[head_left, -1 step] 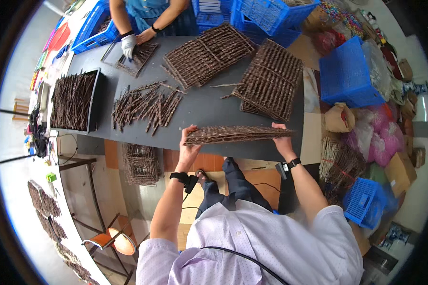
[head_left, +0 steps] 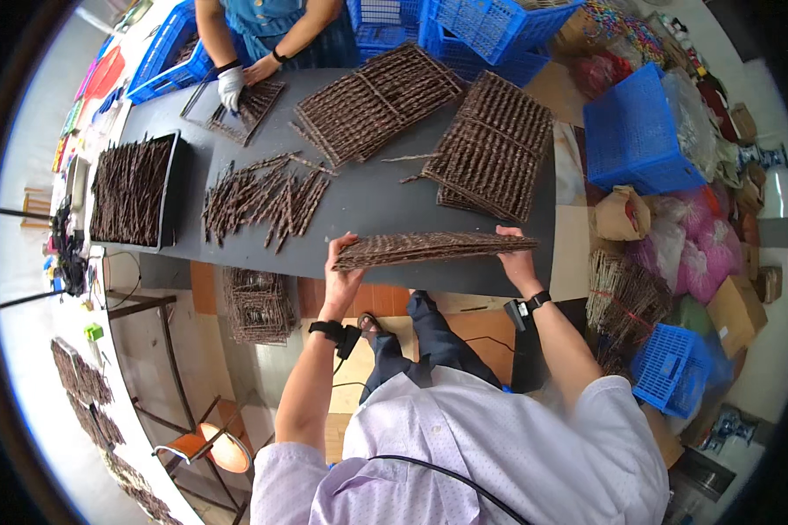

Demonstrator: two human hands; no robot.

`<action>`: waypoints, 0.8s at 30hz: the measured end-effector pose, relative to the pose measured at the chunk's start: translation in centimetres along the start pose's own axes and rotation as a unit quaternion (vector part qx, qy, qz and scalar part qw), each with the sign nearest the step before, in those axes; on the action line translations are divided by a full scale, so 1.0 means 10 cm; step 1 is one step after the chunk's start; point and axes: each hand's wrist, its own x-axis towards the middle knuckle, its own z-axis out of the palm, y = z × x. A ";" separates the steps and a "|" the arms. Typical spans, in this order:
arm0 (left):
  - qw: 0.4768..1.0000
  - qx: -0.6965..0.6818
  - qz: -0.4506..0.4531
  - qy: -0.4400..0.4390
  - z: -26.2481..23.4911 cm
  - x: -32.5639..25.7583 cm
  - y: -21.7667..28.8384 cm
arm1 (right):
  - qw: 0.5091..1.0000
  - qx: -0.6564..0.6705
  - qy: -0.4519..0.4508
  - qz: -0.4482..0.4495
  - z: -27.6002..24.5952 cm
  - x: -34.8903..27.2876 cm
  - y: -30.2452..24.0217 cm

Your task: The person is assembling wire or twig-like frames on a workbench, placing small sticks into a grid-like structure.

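Note:
Between my hands, a thin stack of brown woven stick panels [head_left: 433, 248] is held nearly edge-on at the table's near edge. My left hand [head_left: 343, 269] grips its left end, and my right hand [head_left: 518, 260] is closed round the right end. Beyond it on the dark table lie a wide stack of similar panels [head_left: 376, 103] and another stack [head_left: 495, 144] to its right. Loose twisted brown sticks [head_left: 263, 199] are spread left of centre. Across the table, a co-worker's white-gloved hand [head_left: 230, 88] touches a partly covered wire frame [head_left: 258, 112].
A black tray [head_left: 174, 188] full of sticks stands at the table's left end. Blue crates [head_left: 630, 131] and bags [head_left: 700, 262] crowd the right side. More bundled panels [head_left: 258, 306] sit below the table. A chair [head_left: 223, 446] is at lower left.
The whole view has shifted very slightly. My hands keep the same grip on the panels.

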 end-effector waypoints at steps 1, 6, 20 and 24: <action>0.999 0.031 0.020 0.013 -0.01 0.02 0.06 | 1.000 -0.002 0.006 0.001 -0.03 0.00 -0.03; 0.994 -0.093 -0.036 0.048 -0.05 -0.15 -0.24 | 0.999 -0.017 -0.029 -0.032 -0.04 -0.08 -0.08; 0.970 0.230 0.048 0.063 -0.15 -0.11 0.11 | 0.976 -0.113 -0.181 0.040 -0.12 0.20 0.05; 0.972 0.156 -0.171 0.038 -0.30 -0.41 0.69 | 0.976 -0.073 -0.192 -0.071 -0.04 0.35 -0.07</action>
